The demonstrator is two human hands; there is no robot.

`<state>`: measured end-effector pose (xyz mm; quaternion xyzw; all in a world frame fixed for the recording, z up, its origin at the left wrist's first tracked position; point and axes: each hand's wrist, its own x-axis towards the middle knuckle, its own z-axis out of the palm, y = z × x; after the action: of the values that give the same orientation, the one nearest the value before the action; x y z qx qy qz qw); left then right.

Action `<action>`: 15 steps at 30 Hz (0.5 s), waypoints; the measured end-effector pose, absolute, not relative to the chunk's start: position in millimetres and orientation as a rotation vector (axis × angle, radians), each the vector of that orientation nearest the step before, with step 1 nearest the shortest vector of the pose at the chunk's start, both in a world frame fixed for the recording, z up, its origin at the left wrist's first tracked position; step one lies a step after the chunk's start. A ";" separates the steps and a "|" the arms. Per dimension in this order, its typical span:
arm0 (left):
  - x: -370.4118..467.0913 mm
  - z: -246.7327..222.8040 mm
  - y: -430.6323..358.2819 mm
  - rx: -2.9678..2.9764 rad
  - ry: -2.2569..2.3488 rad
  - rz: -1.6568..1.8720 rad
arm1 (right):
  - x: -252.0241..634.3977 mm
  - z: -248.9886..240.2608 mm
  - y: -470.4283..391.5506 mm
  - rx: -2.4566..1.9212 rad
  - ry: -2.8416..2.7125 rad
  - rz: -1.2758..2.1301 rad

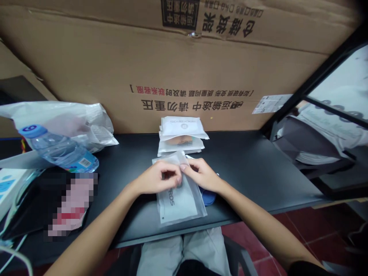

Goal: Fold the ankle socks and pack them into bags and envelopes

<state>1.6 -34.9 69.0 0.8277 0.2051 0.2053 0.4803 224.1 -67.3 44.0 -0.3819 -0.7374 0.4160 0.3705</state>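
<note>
A frosted white zip bag (184, 205) with dark lettering lies slanted at the front of the black desk, beneath both hands. My left hand (161, 177) is closed over its upper half, thumb and forefinger pinched together at the bag; the exact spot they grip is partly hidden. On the right side, my right hand (202, 175) pinches the bag's upper edge between thumb and fingers. A blue item (208, 197) shows partly under the right hand, its kind unclear. Just behind stands a pile of similar frosted bags (182, 128), some with printed lettering.
A large cardboard box (184, 69) walls off the back of the desk (244, 165). To the left are a water bottle (61, 149) lying tilted, a white plastic bag (86, 122), cables and a blurred pink item (75, 199). A black metal frame (310, 80) stands at right.
</note>
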 end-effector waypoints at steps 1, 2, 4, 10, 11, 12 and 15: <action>0.4 68.7 -33.8 2.036 0.520 0.583 | 224.4 43.3 -67.2 -0.996 -1.872 1.064; -0.5 68.3 -32.6 2.070 0.556 0.682 | 224.7 42.3 -66.9 -1.004 -1.861 1.069; -0.4 67.1 -29.9 2.188 0.678 0.918 | 224.7 39.5 -66.1 -1.005 -1.863 1.085; 4.1 61.1 -23.8 2.282 0.878 1.030 | 222.6 33.5 -65.0 -0.976 -1.972 1.128; 4.3 60.1 -23.5 2.276 0.863 0.963 | 222.4 33.8 -65.1 -0.979 -1.968 1.110; 4.3 59.3 -23.5 2.274 0.849 0.911 | 222.3 34.4 -65.2 -0.991 -1.943 1.092; 4.8 57.9 -25.5 2.289 0.846 0.855 | 222.9 36.8 -65.5 -1.026 -1.796 1.074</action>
<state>4.8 -25.5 57.9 0.8513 0.3145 0.3180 0.2743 222.9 -65.5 36.8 -0.4043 -0.7083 0.4235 0.3944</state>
